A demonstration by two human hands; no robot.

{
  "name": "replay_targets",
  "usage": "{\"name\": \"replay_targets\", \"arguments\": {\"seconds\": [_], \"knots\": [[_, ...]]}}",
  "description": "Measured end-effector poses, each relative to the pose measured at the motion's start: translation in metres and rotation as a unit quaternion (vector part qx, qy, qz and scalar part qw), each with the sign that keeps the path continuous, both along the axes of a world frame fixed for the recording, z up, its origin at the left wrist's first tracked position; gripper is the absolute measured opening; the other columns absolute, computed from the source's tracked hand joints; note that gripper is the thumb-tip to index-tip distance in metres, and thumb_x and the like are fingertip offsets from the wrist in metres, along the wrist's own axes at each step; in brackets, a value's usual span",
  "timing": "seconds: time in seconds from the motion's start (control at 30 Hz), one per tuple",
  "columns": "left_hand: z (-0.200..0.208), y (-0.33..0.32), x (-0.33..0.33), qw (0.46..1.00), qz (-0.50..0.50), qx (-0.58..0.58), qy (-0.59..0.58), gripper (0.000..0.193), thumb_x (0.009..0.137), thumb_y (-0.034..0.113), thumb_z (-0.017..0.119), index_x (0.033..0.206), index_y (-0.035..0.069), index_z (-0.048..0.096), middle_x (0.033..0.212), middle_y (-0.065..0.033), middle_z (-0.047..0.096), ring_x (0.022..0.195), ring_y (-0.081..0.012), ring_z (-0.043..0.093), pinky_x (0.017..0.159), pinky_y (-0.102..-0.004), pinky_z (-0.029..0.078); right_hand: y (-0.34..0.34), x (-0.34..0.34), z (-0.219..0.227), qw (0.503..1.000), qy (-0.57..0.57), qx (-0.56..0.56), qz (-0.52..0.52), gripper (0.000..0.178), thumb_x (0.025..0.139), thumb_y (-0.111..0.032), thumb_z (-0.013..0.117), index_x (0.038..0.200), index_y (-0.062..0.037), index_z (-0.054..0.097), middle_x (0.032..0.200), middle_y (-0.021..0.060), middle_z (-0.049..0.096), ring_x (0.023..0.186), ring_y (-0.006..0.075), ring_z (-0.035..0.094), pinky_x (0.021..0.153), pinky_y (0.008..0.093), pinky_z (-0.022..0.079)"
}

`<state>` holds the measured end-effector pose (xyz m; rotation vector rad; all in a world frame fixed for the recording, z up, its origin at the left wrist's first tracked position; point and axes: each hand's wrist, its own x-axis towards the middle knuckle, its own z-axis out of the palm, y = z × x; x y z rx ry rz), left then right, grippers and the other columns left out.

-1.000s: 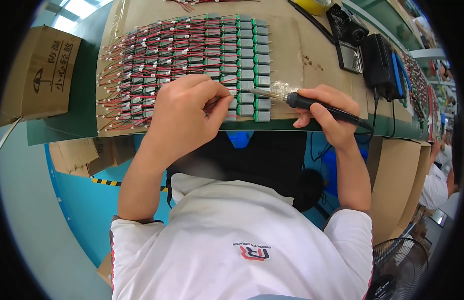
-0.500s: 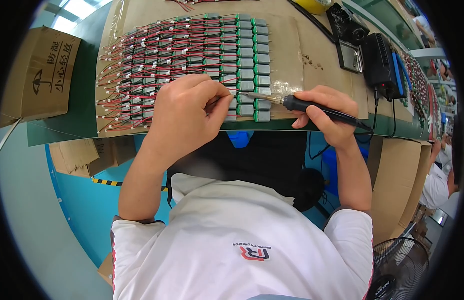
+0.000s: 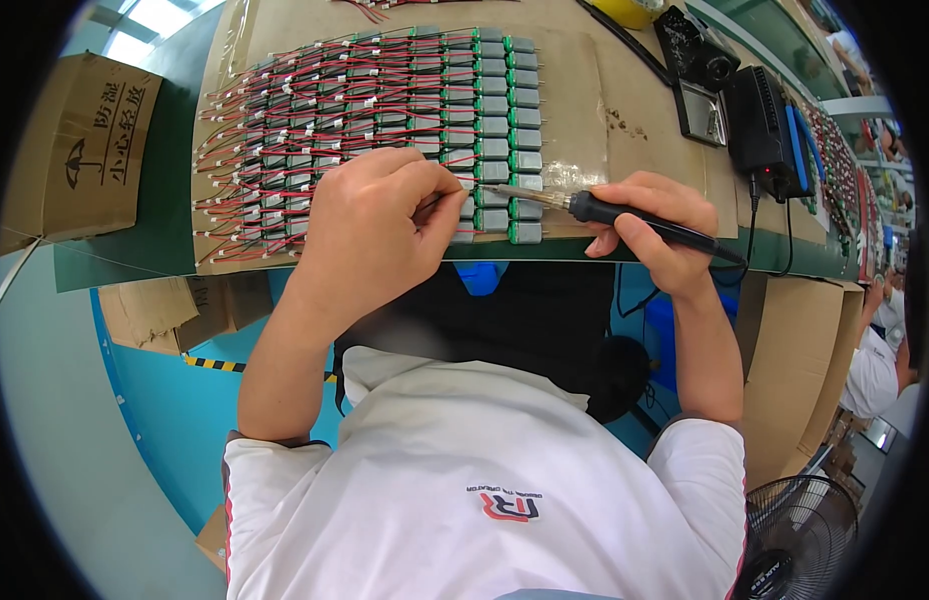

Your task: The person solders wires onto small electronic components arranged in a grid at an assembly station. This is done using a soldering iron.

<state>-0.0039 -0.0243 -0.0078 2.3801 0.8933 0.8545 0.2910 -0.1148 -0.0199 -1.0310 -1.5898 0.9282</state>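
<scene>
Rows of small grey motors (image 3: pixel 493 126) with green ends lie side by side on brown cardboard. Red and black wires (image 3: pixel 315 110) with white connectors trail from many of them to the left. My right hand (image 3: pixel 660 225) grips a soldering iron (image 3: pixel 625 213) by its black handle. The iron's tip points left, at the motors near the front edge, close to my left fingertips. My left hand (image 3: pixel 390 215) is pinched over the front rows, apparently on a wire; its fingers mostly hide what they hold.
A black soldering station (image 3: pixel 767 135) and an iron stand (image 3: pixel 697 55) with a small tray (image 3: pixel 703 112) are at the far right. A cardboard box (image 3: pixel 80 150) stands at the left. Another open box (image 3: pixel 795 360) and a fan (image 3: pixel 800 530) are at my right side.
Almost nothing differs. Both hands and the iron's tip keep nearly the same place; the iron's cable behind my right hand has shifted slightly.
</scene>
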Motion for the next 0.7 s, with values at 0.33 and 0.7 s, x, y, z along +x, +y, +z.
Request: {"name": "replay_targets", "arguments": {"seconds": [0.33, 0.7], "knots": [[0.0005, -0.0001, 0.0, 1.0, 0.0, 0.005, 0.003, 0.005, 0.084, 0.001, 0.081, 0.085, 0.002, 0.077, 0.068, -0.005, 0.061, 0.057, -0.0165, 0.058, 0.051, -0.031, 0.045, 0.0001, 0.0001, 0.0009, 1.0, -0.014, 0.004, 0.005, 0.029, 0.089, 0.007, 0.066, 0.117, 0.0092, 0.077, 0.093, 0.0184, 0.077, 0.071, 0.0198, 0.078, 0.065, 0.0276, 0.062], [0.0015, -0.0004, -0.0001, 1.0, -0.003, 0.011, -0.003, 0.005, 0.084, 0.001, 0.081, 0.085, 0.002, 0.076, 0.067, -0.0051, 0.06, 0.056, -0.0168, 0.058, 0.051, -0.0315, 0.045, -0.0031, 0.0005, 0.0018, 1.0, 0.015, -0.013, -0.009, 0.029, 0.089, 0.008, 0.065, 0.116, 0.0105, 0.076, 0.091, 0.0195, 0.077, 0.07, 0.021, 0.078, 0.066, 0.0286, 0.062]]}}
